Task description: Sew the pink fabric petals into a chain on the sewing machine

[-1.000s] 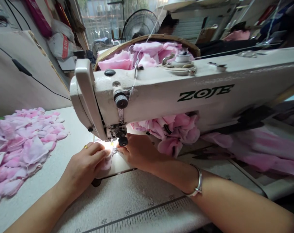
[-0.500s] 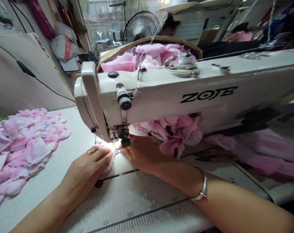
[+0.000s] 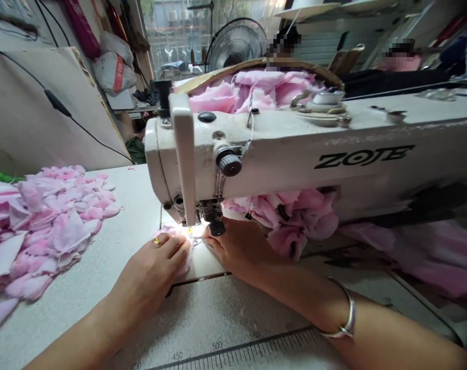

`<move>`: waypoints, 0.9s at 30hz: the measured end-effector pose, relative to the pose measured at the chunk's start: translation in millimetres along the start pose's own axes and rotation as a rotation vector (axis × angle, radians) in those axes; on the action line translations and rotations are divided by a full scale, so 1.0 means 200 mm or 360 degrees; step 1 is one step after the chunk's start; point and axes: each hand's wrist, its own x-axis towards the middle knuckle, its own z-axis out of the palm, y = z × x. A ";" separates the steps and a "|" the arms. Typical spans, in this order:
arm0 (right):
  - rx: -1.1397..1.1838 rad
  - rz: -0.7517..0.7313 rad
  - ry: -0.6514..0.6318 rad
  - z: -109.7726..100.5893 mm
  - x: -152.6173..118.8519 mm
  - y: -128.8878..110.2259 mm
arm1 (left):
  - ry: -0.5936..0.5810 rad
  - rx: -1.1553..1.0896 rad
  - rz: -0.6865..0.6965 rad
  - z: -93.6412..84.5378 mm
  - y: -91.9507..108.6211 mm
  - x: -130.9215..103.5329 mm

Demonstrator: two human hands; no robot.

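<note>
At the needle of a white sewing machine (image 3: 279,154), under a bright lamp glow, my left hand (image 3: 156,262) presses a small pink fabric piece (image 3: 185,265) between closed fingers and the bed. A gold ring sits on one of its fingers. My right hand (image 3: 243,249), with a silver bangle (image 3: 349,318) at the wrist, is just right of the presser foot (image 3: 197,240). Its fingers are bent, and the tips are partly hidden behind the machine's black knob (image 3: 217,227), so what they pinch is unclear. Bunched pink fabric (image 3: 295,216) lies behind this hand, beneath the machine arm.
Many pink fabric pieces (image 3: 56,221) are heaped on the table at left. Behind the machine stands a basket (image 3: 329,72) filled with pink cloth, with a fan (image 3: 237,43) beyond. More pink fabric (image 3: 422,252) lies at right. A ruler scale (image 3: 233,354) runs along the front.
The camera view has turned slightly left, so the machine and both hands appear farther right. Both hands stay near the needle in much the same pose.
</note>
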 end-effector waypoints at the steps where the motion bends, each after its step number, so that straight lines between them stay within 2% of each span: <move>1: -0.0038 -0.0028 -0.0003 0.00 0.00 0.00 | -0.0022 0.0014 -0.0012 0.00 0.01 0.00; 13: -0.0268 -0.0153 -0.0048 -0.03 -0.01 -0.02 | -0.0109 0.0013 -0.0048 -0.05 0.05 0.03; 22: -0.0344 -0.0147 0.0105 0.00 0.01 -0.01 | -0.0022 0.0004 -0.0004 -0.02 0.00 0.05; 27: -0.0183 -0.0175 0.0180 0.02 0.02 0.03 | 0.0055 -0.0101 -0.0118 0.00 -0.04 0.05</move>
